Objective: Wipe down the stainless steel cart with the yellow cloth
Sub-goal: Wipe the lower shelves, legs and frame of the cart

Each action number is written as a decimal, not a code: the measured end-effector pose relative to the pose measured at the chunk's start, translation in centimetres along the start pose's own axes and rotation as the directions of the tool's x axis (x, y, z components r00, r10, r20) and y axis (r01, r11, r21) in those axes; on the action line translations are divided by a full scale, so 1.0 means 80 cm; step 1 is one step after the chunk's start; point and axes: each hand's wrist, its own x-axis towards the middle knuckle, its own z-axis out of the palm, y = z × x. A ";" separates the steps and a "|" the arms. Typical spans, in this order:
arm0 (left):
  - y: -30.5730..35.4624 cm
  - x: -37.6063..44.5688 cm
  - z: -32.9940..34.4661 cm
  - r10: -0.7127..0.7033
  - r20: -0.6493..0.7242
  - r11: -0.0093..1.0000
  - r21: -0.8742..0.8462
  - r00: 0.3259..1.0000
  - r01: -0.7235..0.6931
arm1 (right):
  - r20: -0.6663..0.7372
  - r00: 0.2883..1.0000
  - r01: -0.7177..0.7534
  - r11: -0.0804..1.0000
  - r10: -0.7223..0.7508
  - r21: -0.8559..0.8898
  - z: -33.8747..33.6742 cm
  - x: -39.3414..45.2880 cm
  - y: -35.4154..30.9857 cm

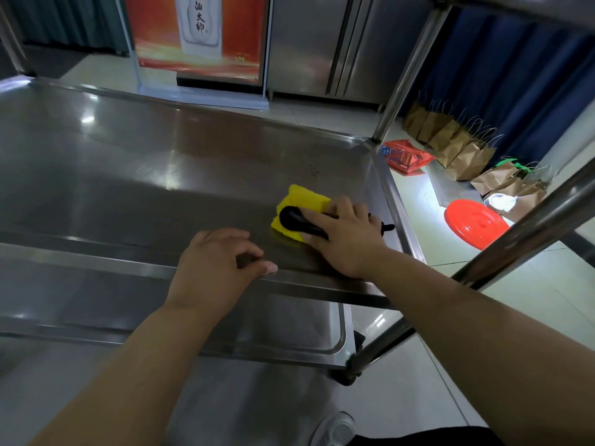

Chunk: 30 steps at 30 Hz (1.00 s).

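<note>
The stainless steel cart's middle shelf (135, 162) fills the left and centre of the view. A folded yellow cloth (306, 199) lies on that shelf near its right end. My right hand (344, 235) is on the cloth, fingers and thumb curled over it and over a black piece (294, 220) lying on top. The black piece also pokes out past the hand towards the right rim. My left hand (215, 268) rests on the shelf's front rim (96, 260), fingers loosely curled, thumb lying along the rim. It holds nothing.
A lower cart shelf (289, 326) shows below the front rim. Cart posts (409, 69) rise at the right corners. On the floor to the right lie a red round lid (473, 223), a red bag (405, 156) and several brown paper bags (463, 152). A poster stand (199, 43) and steel cabinets stand behind.
</note>
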 end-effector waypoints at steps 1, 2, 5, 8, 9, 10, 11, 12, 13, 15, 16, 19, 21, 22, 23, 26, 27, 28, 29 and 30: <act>-0.002 0.000 0.000 -0.009 -0.002 1.000 0.006 1.000 0.009 | 0.011 1.000 -0.017 1.000 0.017 0.015 -0.002 0.002 0.006; -0.002 0.000 -0.001 -0.016 -0.002 1.000 0.017 1.000 0.016 | 0.023 0.999 -0.049 0.999 0.048 0.021 -0.003 0.005 0.013; 0.000 0.000 -0.002 -0.054 0.025 0.996 0.077 0.998 0.052 | 0.037 0.975 -0.217 0.976 0.217 -0.007 -0.005 0.023 0.031; 0.002 0.003 -0.003 -0.071 0.106 0.981 0.186 0.992 0.050 | 0.047 0.935 -0.352 0.936 0.353 -0.016 -0.004 0.037 0.026; 0.003 0.004 -0.004 -0.065 0.127 0.978 0.204 0.990 0.038 | 0.047 0.932 -0.359 0.933 0.360 -0.018 -0.003 0.040 0.019; 0.004 0.005 -0.004 -0.064 0.140 0.978 0.207 0.988 0.034 | 0.042 0.937 -0.345 0.938 0.346 -0.020 -0.003 0.040 0.011; 0.005 0.006 -0.006 -0.064 0.143 0.978 0.204 0.988 0.034 | 0.034 0.951 -0.307 0.951 0.308 -0.020 -0.002 0.040 0.001; 0.005 0.007 -0.008 -0.065 0.138 0.978 0.203 0.988 0.036 | 0.028 0.967 -0.251 0.968 0.251 -0.022 -0.002 0.039 -0.007; 0.003 0.009 -0.008 -0.060 0.123 0.977 0.212 0.991 0.033 | 0.024 0.982 -0.187 0.982 0.188 -0.025 -0.002 0.037 -0.014; -0.003 0.015 -0.009 -0.032 0.068 0.971 0.238 0.997 0.015 | 0.021 0.997 -0.076 0.997 0.076 -0.023 -0.004 0.035 -0.018; -0.006 0.019 -0.010 -0.020 0.041 0.971 0.239 0.999 0.010 | 0.024 0.999 -0.043 0.999 0.043 -0.010 -0.005 0.034 -0.015; -0.010 0.024 -0.011 -0.008 -0.001 0.975 0.223 1.000 0.008 | 0.025 0.999 -0.041 0.999 0.040 0.022 -0.006 0.039 0.005; -0.011 0.025 -0.010 0.002 0.011 0.970 0.243 1.000 -0.004 | -0.001 0.993 -0.120 0.993 0.120 -0.007 -0.005 0.045 0.022; -0.012 0.026 -0.010 0.006 0.021 0.968 0.252 1.000 -0.011 | -0.023 0.984 -0.180 0.983 0.179 -0.025 -0.004 0.049 0.029; -0.012 0.026 -0.009 0.016 0.031 0.965 0.262 0.999 -0.023 | -0.040 0.969 -0.244 0.969 0.243 -0.035 -0.003 0.053 0.036; -0.013 0.031 -0.007 0.045 0.079 0.960 0.273 0.996 -0.066 | -0.022 0.913 -0.408 0.913 0.407 -0.002 -0.001 0.069 0.041; -0.014 0.034 -0.008 0.043 0.110 0.961 0.267 0.993 -0.071 | 0.003 0.896 -0.444 0.896 0.444 0.014 -0.001 0.076 0.036; -0.014 0.038 -0.007 0.038 0.150 0.962 0.262 0.988 -0.077 | 0.024 0.883 -0.470 0.882 0.469 0.028 -0.001 0.083 0.028; -0.016 0.041 -0.008 0.031 0.190 0.962 0.262 0.981 -0.081 | 0.035 0.880 -0.475 0.879 0.473 0.038 -0.002 0.089 0.018; -0.017 0.045 -0.008 0.025 0.227 0.961 0.263 0.973 -0.086 | 0.036 0.890 -0.456 0.889 0.454 0.046 -0.002 0.096 0.007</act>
